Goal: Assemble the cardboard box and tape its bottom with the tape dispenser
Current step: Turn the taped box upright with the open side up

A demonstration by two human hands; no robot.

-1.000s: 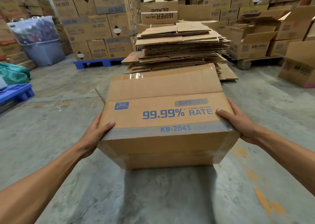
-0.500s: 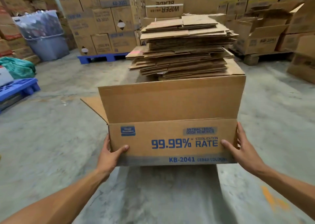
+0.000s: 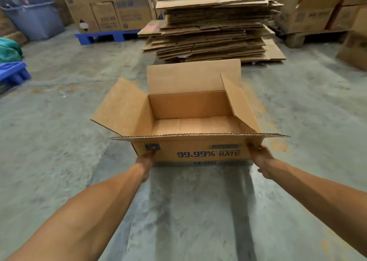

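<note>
Since a second ago the box (image 3: 190, 122) has turned open side up; both hands (image 3: 147, 158) (image 3: 260, 156) grasp its near corners, flat cardboard stack (image 3: 214, 22) behind.

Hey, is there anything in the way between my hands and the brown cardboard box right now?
Nothing visible. The left hand and the right hand already touch the near side of the open-topped brown cardboard box, one at each lower corner, with nothing between skin and cardboard.
</note>
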